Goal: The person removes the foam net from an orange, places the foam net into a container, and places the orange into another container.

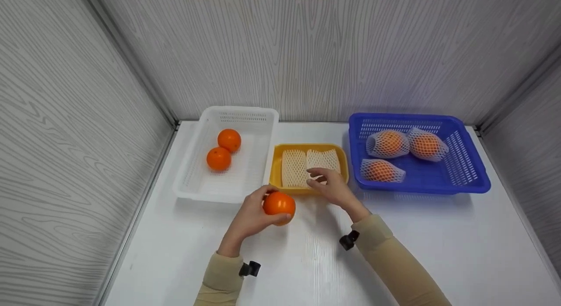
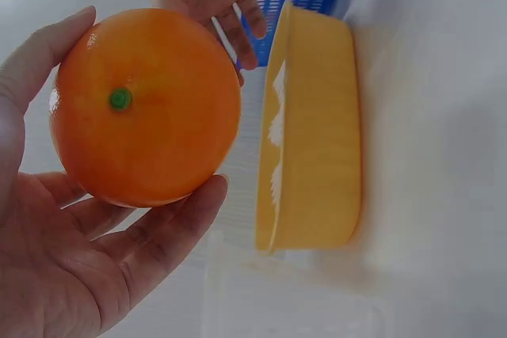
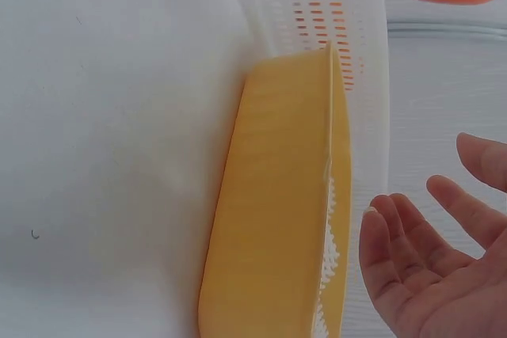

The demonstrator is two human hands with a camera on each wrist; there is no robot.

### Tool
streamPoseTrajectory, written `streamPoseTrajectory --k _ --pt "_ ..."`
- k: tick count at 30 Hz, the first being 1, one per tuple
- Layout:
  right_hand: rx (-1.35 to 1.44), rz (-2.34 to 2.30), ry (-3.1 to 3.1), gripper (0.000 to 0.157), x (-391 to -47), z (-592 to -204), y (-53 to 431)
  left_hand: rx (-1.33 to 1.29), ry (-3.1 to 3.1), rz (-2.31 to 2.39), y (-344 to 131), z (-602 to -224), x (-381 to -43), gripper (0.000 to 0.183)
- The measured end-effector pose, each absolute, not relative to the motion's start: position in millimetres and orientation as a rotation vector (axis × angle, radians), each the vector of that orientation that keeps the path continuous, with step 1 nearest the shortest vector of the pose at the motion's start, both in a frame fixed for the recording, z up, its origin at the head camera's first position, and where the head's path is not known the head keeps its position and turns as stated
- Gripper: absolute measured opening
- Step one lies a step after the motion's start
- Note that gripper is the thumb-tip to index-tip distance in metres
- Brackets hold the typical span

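Note:
My left hand [image 1: 253, 216] grips an orange [image 1: 279, 206], its thumb and fingers curled round the fruit. In the left wrist view the orange [image 2: 146, 108] shows a small green stem spot. My right hand [image 1: 331, 186] hovers over the front of a yellow tray [image 1: 275, 171], fingers loosely bent and holding nothing. Inside that tray lie two stacks of white foam net sleeves, the left stack [image 1: 293, 168] in plain sight and the right stack [image 1: 325, 159] partly covered by my right hand. The right wrist view shows the right hand [image 3: 444, 267] beside the yellow tray's wall [image 3: 273, 195].
To the left stands a white basket [image 1: 189, 183] with two bare oranges [image 1: 229, 140]. A blue basket [image 1: 471, 179] on the right holds three oranges in foam nets [image 1: 388, 143]. Wood-grain panels [image 1: 307, 56] enclose the white table [image 1: 298, 262] at the back and sides.

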State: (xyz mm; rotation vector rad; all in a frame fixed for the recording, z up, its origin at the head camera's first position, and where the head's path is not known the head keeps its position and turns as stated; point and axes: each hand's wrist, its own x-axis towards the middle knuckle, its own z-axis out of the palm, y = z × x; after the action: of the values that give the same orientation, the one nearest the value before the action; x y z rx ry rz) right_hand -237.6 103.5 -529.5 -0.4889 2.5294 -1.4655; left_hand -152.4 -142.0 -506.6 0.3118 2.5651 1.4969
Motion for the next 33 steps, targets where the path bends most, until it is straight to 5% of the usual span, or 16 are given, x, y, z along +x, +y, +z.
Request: streamPoseTrajectory --k 18,33 --pt "-0.601 -1.481 2.433 0.036 -218 -529 56 -0.048 2.752 1.587 -203 -490 -182 0.069" --pt "-0.649 -1.474 2.375 0.035 -214 -540 18 -0.107 2.839 1.588 -224 -472 -215 0.066"
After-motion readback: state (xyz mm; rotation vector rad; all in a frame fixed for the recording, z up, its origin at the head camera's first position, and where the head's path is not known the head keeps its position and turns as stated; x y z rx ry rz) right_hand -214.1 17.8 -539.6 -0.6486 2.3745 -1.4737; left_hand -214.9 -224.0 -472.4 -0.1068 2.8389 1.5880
